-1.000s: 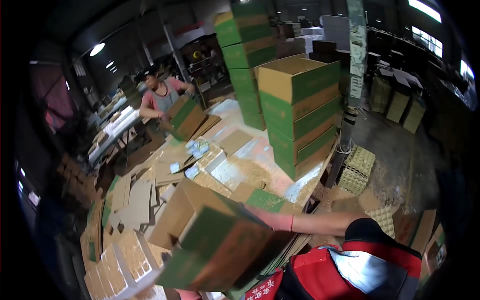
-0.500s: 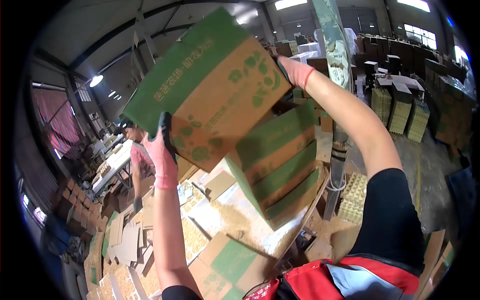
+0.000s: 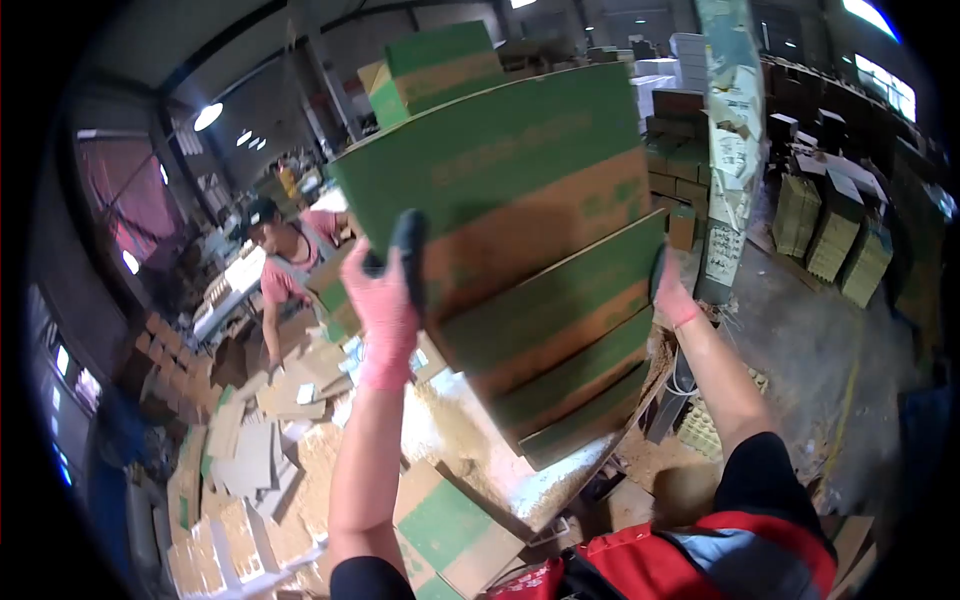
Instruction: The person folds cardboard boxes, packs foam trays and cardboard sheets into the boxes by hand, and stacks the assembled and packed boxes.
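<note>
The top box (image 3: 520, 190), green and brown, sits on a tall stack of boxes (image 3: 575, 310) on the table (image 3: 548, 488). The left hand (image 3: 388, 295), in a pink glove with dark fingertips, is partly open and has hold of the top box near its left front corner. The right hand (image 3: 673, 287) touches the right side of the stack, near the top box's bottom edge. Its fingers are mostly hidden, so I can't say how far they bend. A flat box (image 3: 455, 525) lies closer. Across the table, a person (image 3: 292, 255) in pink reaches one arm down.
</note>
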Demonstrator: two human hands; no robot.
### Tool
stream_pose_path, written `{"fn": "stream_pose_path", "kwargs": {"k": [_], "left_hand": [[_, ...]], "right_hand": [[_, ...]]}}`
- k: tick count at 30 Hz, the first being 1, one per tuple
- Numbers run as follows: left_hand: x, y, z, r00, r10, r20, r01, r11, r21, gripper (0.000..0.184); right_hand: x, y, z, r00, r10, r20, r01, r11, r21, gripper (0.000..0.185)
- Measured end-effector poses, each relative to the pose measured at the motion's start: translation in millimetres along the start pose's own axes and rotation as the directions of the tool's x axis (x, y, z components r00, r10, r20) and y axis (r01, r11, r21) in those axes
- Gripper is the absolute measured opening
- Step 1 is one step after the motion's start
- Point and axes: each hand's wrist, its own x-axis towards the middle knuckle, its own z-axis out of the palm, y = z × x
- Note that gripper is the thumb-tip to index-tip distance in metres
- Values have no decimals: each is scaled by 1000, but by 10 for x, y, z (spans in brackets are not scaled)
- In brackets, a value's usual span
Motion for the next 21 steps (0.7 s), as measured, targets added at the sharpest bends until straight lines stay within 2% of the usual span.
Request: {"fn": "stream_pose_path", "kwargs": {"k": [1, 2, 3, 4, 6, 7, 8, 9, 10, 11, 12, 13, 14, 15, 16, 17, 18, 19, 20, 21], "left_hand": [[-67, 69, 107, 998, 57, 16, -56, 997, -51, 27], [-122, 146, 222, 993, 114, 32, -110, 988, -104, 28], [-135, 131, 164, 975, 209, 81, -216, 972, 94, 34], [-186, 124, 39, 980, 152, 128, -180, 951, 250, 47], [-342, 151, -216, 965, 174, 195, -217, 950, 225, 56], [-512, 227, -558, 945, 208, 254, -275, 924, 267, 60], [-706, 345, -852, 913, 245, 327, -342, 895, 285, 63], [-971, 516, -1307, 924, 114, 365, -269, 872, 410, 61], [-1339, 553, -1840, 952, -104, 288, -103, 777, 621, 54], [-1760, 551, -2500, 944, -302, 135, 97, 644, 759, 44], [-2414, 414, -3374, 895, -437, -93, 314, 469, 826, 37], [-3122, 617, -4123, 830, -479, -285, 404, 166, 900, 38], [-3988, 774, -4745, 896, -324, -303, 249, -197, 948, 43], [-4801, 816, -5296, 768, -293, -569, 359, -539, 762, 54], [-5135, 990, -5532, 402, -479, -780, 611, -494, 618, 62], [-5098, 1005, -5692, 245, -556, -794, 683, -483, 548, 67], [-5790, 707, -6028, 140, -537, -832, 893, -295, 341, 57], [-5571, 823, -5786, 281, -504, -817, 770, -390, 505, 59], [-5594, 746, -5834, 262, -507, -821, 838, -302, 454, 57], [-5278, 1047, -5519, 361, -501, -787, 828, -215, 517, 51]], "right_hand": [[-80, -145, -52, 957, 288, -41, -276, 854, -441, 32], [-217, -279, -94, 980, 170, -101, -197, 887, -418, 32], [-448, -399, -143, 989, 57, -138, -107, 916, -386, 32], [-705, -514, -172, 985, -53, -165, -7, 940, -341, 32], [-967, -745, -189, 923, -250, -293, 193, 958, -210, 33], [-1142, -840, -189, 870, -304, -387, 266, 952, -150, 34], [-1484, -907, -62, 949, -201, -241, 276, 901, 335, 35], [-1822, -975, 70, 992, -91, -86, 125, 666, 735, 38], [-2259, -1431, 14, 961, -192, 197, -2, 713, 701, 44], [-2696, -1887, -40, 843, -275, 462, -80, 786, 613, 52], [-3008, -2285, -15, 677, -398, 619, -108, 778, 618, 51], [-3485, -2306, 279, 631, -380, 676, -123, 811, 572, 58], [-3908, -2300, 544, 622, -287, 729, -119, 885, 449, 67], [-4390, -2144, 936, 615, -213, 759, -131, 922, 365, 74], [-4470, -2312, 1058, 382, -34, 924, -529, 811, 248, 79], [-4616, -2278, 1322, 522, -83, 849, -378, 870, 317, 78], [-4846, -2181, 1510, 482, -70, 874, -354, 896, 267, 72], [-4801, -2344, 1529, 437, -35, 899, -191, 973, 131, 60], [-4678, -2425, 1451, 269, -229, 935, 208, 962, 176, 48], [-4654, -2537, 1239, 403, -127, 906, -111, 976, 186, 43]]}}
